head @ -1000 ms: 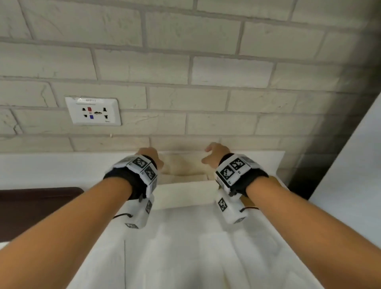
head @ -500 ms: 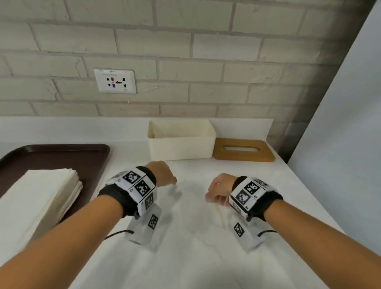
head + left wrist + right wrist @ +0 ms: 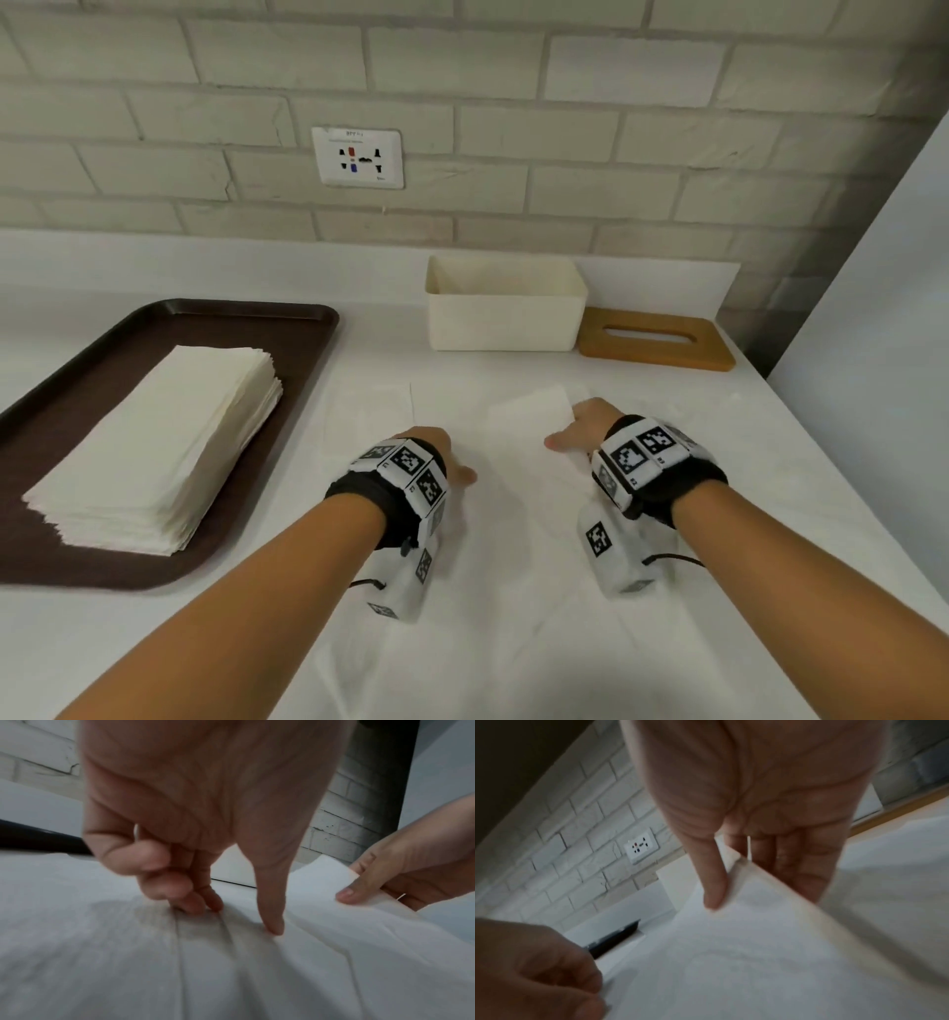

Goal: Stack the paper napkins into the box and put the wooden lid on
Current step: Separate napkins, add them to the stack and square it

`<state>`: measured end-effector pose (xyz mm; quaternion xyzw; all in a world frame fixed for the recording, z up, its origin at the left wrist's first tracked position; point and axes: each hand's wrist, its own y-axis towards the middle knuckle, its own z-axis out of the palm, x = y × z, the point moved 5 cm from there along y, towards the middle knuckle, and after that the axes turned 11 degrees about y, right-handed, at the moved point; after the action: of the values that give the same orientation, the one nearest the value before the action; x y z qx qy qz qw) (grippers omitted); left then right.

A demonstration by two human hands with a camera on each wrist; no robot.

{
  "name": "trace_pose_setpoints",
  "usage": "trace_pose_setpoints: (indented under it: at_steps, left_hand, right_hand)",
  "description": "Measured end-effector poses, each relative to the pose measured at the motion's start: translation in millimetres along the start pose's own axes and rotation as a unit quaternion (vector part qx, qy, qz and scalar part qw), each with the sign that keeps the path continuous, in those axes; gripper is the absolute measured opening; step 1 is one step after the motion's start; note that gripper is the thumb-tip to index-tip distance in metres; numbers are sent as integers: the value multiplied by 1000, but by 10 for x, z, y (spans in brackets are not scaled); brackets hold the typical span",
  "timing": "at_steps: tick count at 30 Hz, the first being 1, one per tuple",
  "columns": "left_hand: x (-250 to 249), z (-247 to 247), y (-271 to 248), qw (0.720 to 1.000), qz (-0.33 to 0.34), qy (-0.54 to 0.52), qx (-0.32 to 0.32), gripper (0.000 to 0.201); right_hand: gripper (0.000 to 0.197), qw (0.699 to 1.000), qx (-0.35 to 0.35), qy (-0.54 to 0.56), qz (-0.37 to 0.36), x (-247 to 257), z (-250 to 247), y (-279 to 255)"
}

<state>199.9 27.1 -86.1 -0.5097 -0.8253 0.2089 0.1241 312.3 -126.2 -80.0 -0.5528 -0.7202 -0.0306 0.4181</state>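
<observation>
A white paper napkin point(image 3: 524, 411) lies spread on the white table in front of me. My right hand point(image 3: 575, 426) pinches its lifted right corner between thumb and fingers, plainly so in the right wrist view point(image 3: 731, 886). My left hand point(image 3: 441, 457) is on the napkin's middle, curled fingertips and thumb tip pressed into it point(image 3: 236, 919). The open cream box point(image 3: 503, 318) stands at the back by the wall. Flat on the table to its right lies the wooden lid point(image 3: 662, 354), which has a slot. A thick napkin stack point(image 3: 169, 442) sits to the left.
The stack rests on a dark brown tray point(image 3: 287, 318) at the table's left. A brick wall with a socket plate point(image 3: 358, 157) runs behind the box. A white panel point(image 3: 873, 308) borders the table on the right.
My hands drew back from the box toward me and came down on the napkin. The right hand has lifted the napkin's corner. The head view tipped down from the wall to the table.
</observation>
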Motion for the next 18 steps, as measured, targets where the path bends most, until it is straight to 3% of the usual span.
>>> trace_pose_setpoints:
  at_steps: [2,5,7,9,11,18]
  left_hand:
    - [-23,0,13,1000,-2,0,-2,50]
    - [-67,-20,16,1000,-1,-1,2,49]
    - [-80,2,47,1000,6,-8,15,39]
    - [-79,22,74,1000,10,-23,13,16]
    - [-71,35,78,999,8,-38,5,12]
    - [64,18,57,982,-62,-177,-8,73]
  right_hand:
    - [43,987,-7,153,-47,45,-61,-48]
    - [41,939,-15,326,-109,111,-227,-216]
    - [35,905,-13,404,-129,183,-345,-330]
    - [29,875,-9,459,-153,294,-477,-450]
    - [21,857,-5,483,-180,408,-599,-547]
    - [15,815,21,545,-197,606,-846,-647]
